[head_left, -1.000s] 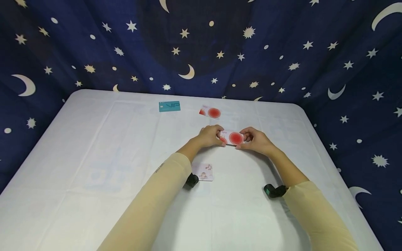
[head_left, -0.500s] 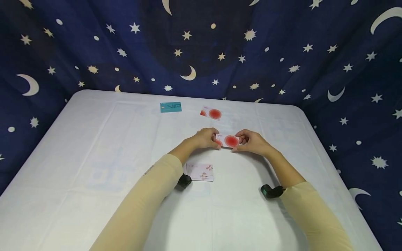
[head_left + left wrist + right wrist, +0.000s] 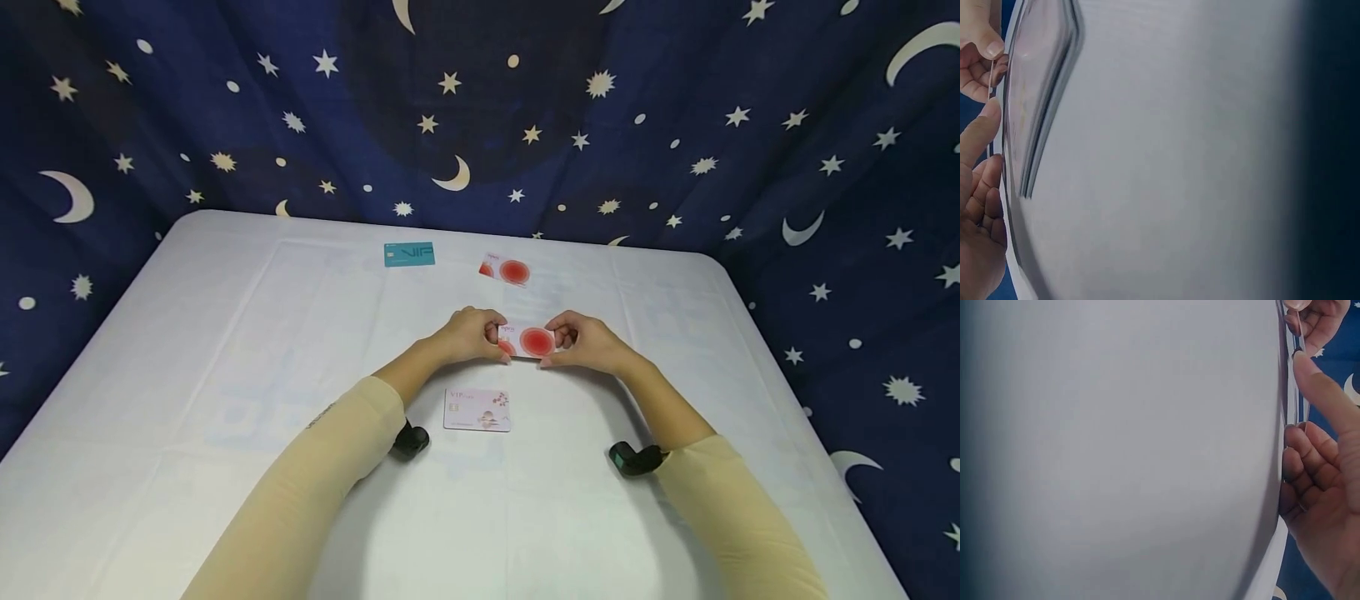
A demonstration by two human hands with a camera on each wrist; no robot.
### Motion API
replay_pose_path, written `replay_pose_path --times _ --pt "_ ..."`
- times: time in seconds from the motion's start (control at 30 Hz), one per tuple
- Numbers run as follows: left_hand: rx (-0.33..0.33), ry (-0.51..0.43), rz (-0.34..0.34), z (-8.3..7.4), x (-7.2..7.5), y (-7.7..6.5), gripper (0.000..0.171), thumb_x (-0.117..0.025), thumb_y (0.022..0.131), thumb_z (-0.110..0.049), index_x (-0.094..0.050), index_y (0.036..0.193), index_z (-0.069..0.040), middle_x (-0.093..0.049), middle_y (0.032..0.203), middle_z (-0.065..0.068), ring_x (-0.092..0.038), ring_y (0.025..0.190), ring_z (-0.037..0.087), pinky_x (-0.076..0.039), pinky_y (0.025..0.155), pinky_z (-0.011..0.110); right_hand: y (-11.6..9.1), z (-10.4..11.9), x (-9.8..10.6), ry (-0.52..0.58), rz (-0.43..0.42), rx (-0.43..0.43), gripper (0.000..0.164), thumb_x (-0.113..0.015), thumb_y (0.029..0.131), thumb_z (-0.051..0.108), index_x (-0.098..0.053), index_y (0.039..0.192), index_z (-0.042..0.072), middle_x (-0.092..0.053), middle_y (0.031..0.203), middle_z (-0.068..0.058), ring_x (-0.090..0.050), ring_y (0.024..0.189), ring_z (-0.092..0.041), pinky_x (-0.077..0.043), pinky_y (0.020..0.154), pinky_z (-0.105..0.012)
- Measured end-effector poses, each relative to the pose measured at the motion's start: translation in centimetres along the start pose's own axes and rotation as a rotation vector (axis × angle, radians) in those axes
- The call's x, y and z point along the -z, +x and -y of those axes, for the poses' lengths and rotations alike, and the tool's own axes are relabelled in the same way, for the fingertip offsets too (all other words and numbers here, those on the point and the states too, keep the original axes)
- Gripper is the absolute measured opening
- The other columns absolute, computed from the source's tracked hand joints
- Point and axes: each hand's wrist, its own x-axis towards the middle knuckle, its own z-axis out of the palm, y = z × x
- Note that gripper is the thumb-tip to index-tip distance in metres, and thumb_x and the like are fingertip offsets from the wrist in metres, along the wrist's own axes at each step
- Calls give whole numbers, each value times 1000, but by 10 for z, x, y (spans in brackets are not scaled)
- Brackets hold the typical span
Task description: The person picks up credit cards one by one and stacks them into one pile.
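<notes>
Both hands hold one white card with a red circle point(image 3: 527, 341) just beyond the middle of the table in the head view. My left hand point(image 3: 471, 336) pinches its left end between thumb and fingers. At its right end, my right hand point(image 3: 590, 343) pinches it the same way. Seen edge-on in the left wrist view, the card is a thin line between the hands. Nearer to me lies a pink VIP card point(image 3: 477, 410); the left wrist view shows several stacked edges at this pink pile point(image 3: 1047, 94).
Farther back on the white-covered table point(image 3: 247, 350) lie a teal VIP card point(image 3: 409, 254) and another white card with a red circle point(image 3: 505, 270). A dark blue curtain point(image 3: 300, 108) with stars and moons borders the far and right sides.
Both hands have carried the red-circled card to the left and slightly nearer to me. The left forearm has shifted left, uncovering the whole pink VIP card.
</notes>
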Motion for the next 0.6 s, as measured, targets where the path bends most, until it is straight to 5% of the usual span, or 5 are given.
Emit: replay_pose_path --times 0.6 --pt "-98 121 -63 17 15 -24 62 -86 65 -39 -67 113 -5 -60 74 -6 -50 86 16 -35 86 34 3 23 -15 18 45 50 57 -87 64 28 -59 109 5 -58 87 -6 -52 78 -19 -44 69 -25"
